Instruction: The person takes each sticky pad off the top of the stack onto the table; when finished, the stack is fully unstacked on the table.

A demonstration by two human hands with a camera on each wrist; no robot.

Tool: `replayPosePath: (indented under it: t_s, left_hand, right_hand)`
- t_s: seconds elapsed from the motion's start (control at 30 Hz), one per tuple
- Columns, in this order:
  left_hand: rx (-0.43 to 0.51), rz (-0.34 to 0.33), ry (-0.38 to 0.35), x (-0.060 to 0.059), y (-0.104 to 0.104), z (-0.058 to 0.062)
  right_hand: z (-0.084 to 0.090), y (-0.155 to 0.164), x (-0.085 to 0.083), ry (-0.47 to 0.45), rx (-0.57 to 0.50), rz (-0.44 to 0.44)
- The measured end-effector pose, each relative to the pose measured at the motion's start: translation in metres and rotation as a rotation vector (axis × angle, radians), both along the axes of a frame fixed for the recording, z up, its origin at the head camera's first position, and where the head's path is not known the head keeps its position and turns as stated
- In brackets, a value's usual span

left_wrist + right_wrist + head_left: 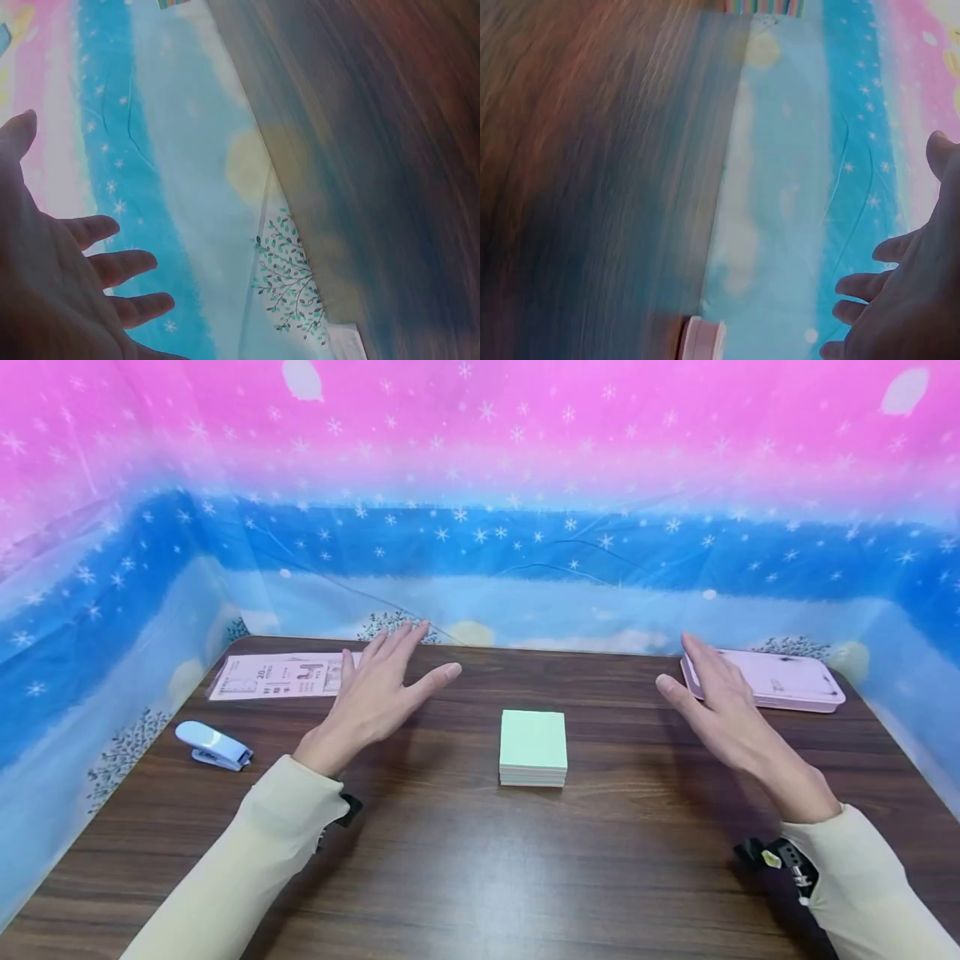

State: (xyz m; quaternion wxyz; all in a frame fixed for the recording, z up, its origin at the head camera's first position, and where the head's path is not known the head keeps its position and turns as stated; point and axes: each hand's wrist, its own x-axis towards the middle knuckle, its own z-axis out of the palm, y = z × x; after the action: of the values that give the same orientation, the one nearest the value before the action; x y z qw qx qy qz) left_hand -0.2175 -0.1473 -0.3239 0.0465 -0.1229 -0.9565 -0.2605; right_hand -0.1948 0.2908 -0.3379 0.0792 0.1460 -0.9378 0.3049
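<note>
Head view: both hands are up over a brown table. The left hand is wide, with its fingers straight and spread, and holds nothing. The right hand is wide too, fingers straight, and holds nothing. A green pad lies flat on the table between the two hands, apart from both. A blue stapler sits near the left edge. A flat packet lies at the back left, just behind the left hand. A pink case lies at the back right, just behind the right hand. A blue and pink cloth stands around the table.

Left wrist view: the left hand is wide, its fingers spread in the air. The picture is blurry.

Right wrist view: the right hand is wide and touches nothing. A bit of the pink case shows at the bottom.
</note>
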Motion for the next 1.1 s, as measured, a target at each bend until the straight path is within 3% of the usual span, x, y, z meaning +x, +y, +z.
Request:
replayPosePath:
  t_s: [0.37, 0.5, 0.77, 0.97, 1.1]
  left_hand:
    - [0.208, -0.092, 0.033, 0.001, 0.006, -0.002]
    - [0.308, -0.115, -0.018, 0.005, 0.008, -0.005]
    - [0.331, -0.208, -0.057, 0.007, 0.014, -0.014]
    - [0.444, -0.202, -0.187, 0.010, 0.019, -0.018]
    - [0.500, -0.238, -0.219, 0.009, 0.023, -0.021]
  right_hand:
    - [0.006, -0.019, 0.002, -0.082, -0.114, 0.095]
    - [0.008, -0.028, 0.002, -0.098, -0.139, 0.123]
    - [0.009, -0.041, 0.002, -0.172, -0.146, 0.093]
    - [0.006, -0.049, 0.000, -0.208, -0.249, 0.169]
    - [0.005, -0.053, -0.001, -0.217, -0.298, 0.204]
